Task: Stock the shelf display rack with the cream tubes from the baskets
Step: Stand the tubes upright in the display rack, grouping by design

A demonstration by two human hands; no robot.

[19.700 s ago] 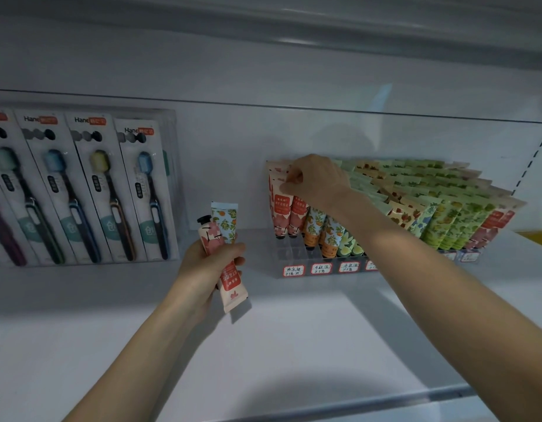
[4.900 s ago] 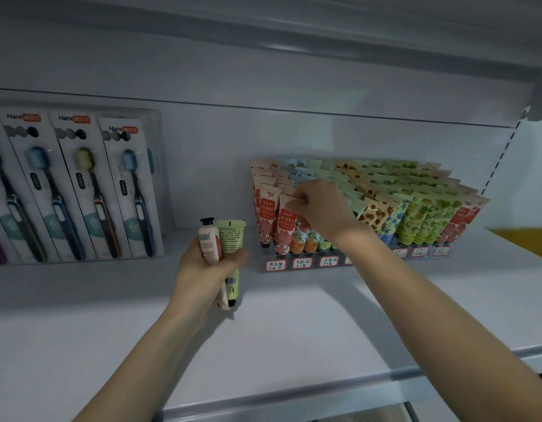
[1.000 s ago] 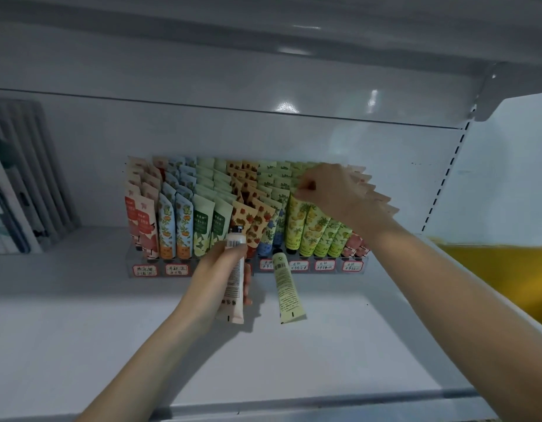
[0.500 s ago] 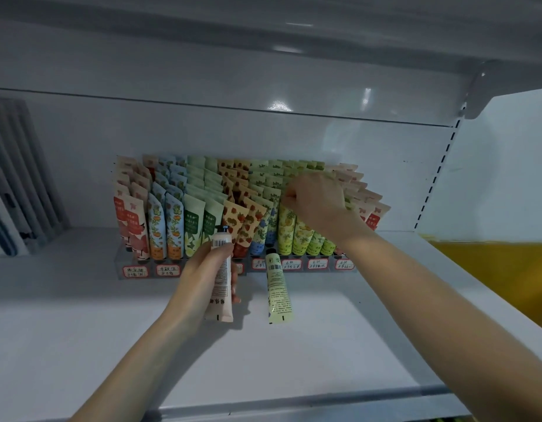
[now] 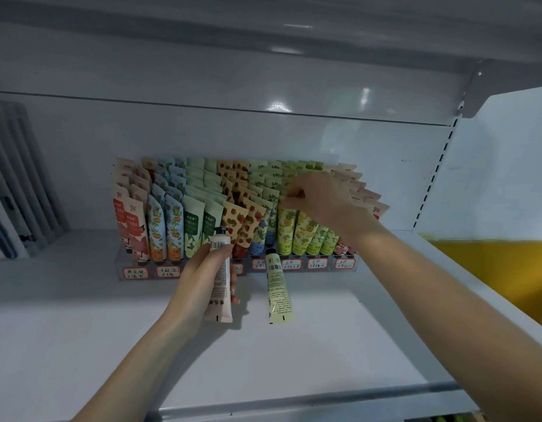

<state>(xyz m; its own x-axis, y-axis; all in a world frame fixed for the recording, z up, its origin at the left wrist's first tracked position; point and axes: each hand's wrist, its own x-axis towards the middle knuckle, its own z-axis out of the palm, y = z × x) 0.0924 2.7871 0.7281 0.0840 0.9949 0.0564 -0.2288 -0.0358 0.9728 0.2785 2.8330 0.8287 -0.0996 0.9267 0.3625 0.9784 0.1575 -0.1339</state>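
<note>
Shelf (image 5: 339, 345): one green tube (image 5: 278, 290) | left grip (image 5: 199, 284) holds one white tube (image 5: 221, 278) | right grip (image 5: 327, 202) unclear

Single view, shot from a head-worn wide-angle camera, facing forward and a little downward into a white shelf (image 5: 339, 345) bay — close in, with both forearms entering from the near edge. Centred on the display rack (image 5: 151, 275) at the far wall, with the left hand (image 5: 199, 278) around a cream tube (image 5: 221, 278) and the right hand (image 5: 321, 202) pinching at a racked tube (image 5: 286, 190). Bounded above by the upper shelf (image 5: 263, 41) — boxed packs (image 5: 17, 193) cropped at left, a yellow panel (image 5: 482, 263) at right.
</note>
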